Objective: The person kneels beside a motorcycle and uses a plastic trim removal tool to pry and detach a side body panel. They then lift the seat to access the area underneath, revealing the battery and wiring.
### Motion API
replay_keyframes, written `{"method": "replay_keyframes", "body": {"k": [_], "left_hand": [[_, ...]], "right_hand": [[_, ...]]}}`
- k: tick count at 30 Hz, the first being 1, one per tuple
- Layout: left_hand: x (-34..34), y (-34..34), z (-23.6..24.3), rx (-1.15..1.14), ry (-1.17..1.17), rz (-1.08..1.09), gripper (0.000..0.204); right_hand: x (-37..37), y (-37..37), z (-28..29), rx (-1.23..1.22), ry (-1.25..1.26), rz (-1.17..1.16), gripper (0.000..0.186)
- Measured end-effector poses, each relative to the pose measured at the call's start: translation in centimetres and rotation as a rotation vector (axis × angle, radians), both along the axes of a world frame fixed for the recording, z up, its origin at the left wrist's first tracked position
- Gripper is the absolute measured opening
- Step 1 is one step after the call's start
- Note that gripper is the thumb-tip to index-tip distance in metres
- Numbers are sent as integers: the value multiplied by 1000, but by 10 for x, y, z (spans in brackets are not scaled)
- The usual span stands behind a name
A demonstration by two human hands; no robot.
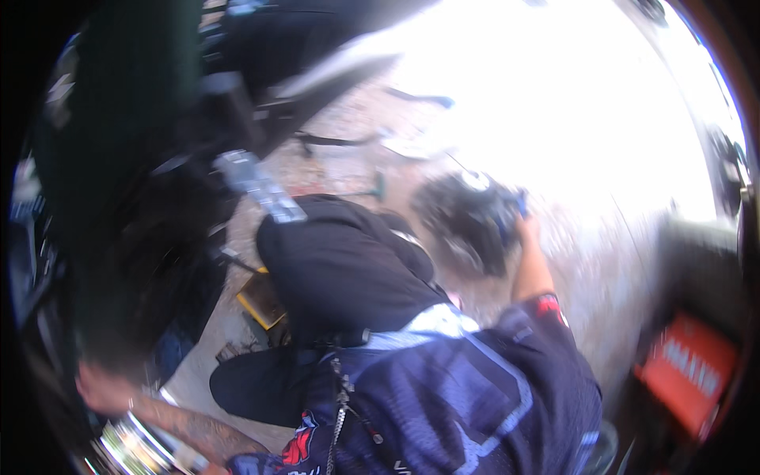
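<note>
My right hand (pixel 528 228) reaches out over the floor at the right. Its fingers look closed at a small blue piece (pixel 519 204), which is too smeared to name. Beside it sits a bulky dark object (pixel 463 214) with a pale round spot on top; its kind is blurred. At the lower left, my left hand (pixel 107 386) is next to a tall dark green upright (pixel 131 198). Motion smears its fingers, so their pose does not show. A clear plastic strip or pack (pixel 261 186) lies against my dark-trousered knee (pixel 340 249).
A yellow-edged tray (pixel 261 299) is on the floor by my legs. At the right stands an orange-red box (pixel 689 372). Dark machinery (pixel 178 206) fills the left. A green-handled tool (pixel 379 187) lies on the floor ahead, where bright glare washes out the far ground.
</note>
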State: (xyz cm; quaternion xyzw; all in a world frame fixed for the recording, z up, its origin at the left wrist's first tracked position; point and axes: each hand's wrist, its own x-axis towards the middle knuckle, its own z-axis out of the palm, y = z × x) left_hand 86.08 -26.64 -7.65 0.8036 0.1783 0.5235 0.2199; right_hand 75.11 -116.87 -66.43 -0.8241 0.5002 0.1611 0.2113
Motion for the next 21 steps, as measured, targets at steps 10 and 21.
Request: {"method": "replay_keyframes", "body": {"k": [10,21], "left_hand": [[62,-135,22,-250,-69,-527,42],[143,-138,19,193,234,-487,35]], "right_hand": [[24,0,21,-174,-97,43,45],[111,42,178,23,-887,-207,38]]}}
